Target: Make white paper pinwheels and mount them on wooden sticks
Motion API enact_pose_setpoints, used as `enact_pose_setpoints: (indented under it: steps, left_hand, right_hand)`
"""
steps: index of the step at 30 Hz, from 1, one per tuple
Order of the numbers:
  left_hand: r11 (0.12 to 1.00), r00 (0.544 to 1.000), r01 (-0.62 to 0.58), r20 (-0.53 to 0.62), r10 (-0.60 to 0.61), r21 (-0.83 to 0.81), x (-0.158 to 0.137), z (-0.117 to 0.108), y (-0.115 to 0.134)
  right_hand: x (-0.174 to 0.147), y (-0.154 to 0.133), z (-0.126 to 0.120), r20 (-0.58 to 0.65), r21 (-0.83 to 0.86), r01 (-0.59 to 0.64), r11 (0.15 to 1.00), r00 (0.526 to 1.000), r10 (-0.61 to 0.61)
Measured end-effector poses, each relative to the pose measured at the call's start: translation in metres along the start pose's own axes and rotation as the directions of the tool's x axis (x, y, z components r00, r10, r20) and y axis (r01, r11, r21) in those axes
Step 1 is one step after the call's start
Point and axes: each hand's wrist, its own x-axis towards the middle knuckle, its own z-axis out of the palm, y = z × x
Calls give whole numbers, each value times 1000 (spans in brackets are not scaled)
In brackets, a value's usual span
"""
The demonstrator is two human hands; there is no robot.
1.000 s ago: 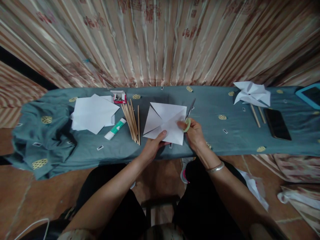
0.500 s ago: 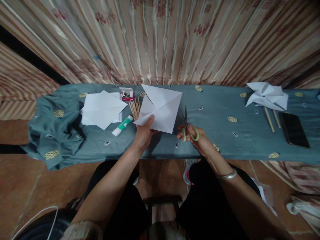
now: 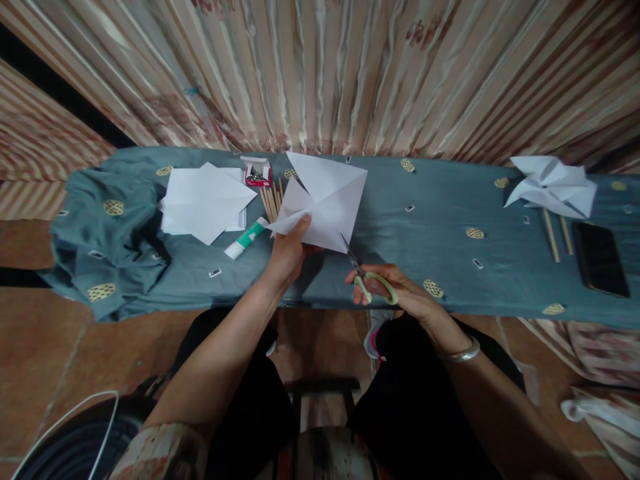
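My left fingers (image 3: 301, 225) pinch the paper (image 3: 333, 200), its near corner ahead-left of my right fingers (image 3: 390, 268), along the scissors (image 3: 359, 268) they grip.

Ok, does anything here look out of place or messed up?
Mainly the cloth: it's bunched up at the left end, while the rest lies fairly flat. On the paper stack, the top sheet is turned askew, corners jutting past those below. The red box stands open, but I see nothing spilled.
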Motion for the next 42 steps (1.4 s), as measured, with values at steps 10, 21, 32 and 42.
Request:
enact_pose_setpoints:
  steps: [10,21,32,42]
  left_hand:
    - [1000,1000,24,-5,-25,-1,-2,2,-4]
    - [999,999,39,12,-39,-4,-2,2,-4]
    - [998,998,-40,55,38,50,-1,2,-8]
    - [995,996,-78,57,75,57,3,-1,-11]
  right_hand:
    - [0,-1,2,-24,-13,-5,1000,1000,5]
    - [1,-1,2,-36,-25,-27,999,999,26]
    - [0,6,3,-49,6,-12,1000,999,12]
    - [2,10,4,-52,-16,-8,1000,999,7]
